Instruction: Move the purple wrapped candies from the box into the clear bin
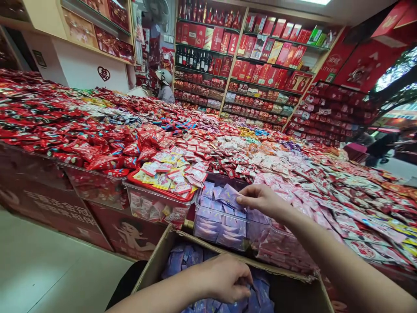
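My right hand (262, 200) pinches a small purple packet (229, 195) between thumb and fingertips. It is just above a clear plastic bin (221, 213), where similar purple packets (208, 228) stand in stacked rows. Lower down, my left hand (224, 278) reaches into an open cardboard box (159, 248), its fingers curled over loose purple packets (185, 258). Whatever lies between those fingertips is too hard to make out. The box sits close in front of me, against the bin.
Left of the bin is another clear bin (158, 204) topped by a red tray (132, 176) of yellow and pink packets. Pink packets (283, 248) fill the bin to the right. Heaped packets cover the wide counter. A person in a helmet (165, 87) is behind it, before shelves of bottles and red boxes.
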`<action>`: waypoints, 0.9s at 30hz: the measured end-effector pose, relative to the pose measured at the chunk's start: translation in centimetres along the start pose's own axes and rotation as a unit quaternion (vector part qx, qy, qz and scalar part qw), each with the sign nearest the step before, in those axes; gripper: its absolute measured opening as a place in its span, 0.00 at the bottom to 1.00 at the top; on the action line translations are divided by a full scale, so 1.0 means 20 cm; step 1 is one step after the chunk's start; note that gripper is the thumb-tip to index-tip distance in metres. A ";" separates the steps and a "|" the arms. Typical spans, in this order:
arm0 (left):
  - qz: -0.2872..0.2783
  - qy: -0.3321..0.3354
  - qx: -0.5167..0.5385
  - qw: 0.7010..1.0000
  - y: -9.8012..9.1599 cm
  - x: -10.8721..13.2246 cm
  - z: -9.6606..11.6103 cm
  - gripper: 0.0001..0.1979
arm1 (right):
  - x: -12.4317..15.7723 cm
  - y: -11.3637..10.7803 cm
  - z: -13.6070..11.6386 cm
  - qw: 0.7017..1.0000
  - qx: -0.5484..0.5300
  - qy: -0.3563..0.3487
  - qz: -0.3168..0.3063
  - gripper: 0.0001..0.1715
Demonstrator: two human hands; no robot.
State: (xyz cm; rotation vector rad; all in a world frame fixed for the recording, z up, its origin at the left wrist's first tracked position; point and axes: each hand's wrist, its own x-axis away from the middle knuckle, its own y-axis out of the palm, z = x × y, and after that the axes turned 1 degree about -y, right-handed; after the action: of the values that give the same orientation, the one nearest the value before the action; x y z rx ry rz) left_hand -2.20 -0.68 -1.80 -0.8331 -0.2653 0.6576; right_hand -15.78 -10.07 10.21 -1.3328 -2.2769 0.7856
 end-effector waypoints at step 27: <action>-0.021 0.015 -0.047 0.999 -0.02 0.00 -0.01 0.13 | -0.26 0.29 0.14 0.952 -0.067 0.050 -0.294 0.20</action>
State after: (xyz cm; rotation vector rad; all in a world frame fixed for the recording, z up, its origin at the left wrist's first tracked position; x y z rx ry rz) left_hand -2.04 -0.95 -1.65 -0.9249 -0.2883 0.5963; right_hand -11.13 -13.10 4.13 -0.6473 -2.4771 0.3534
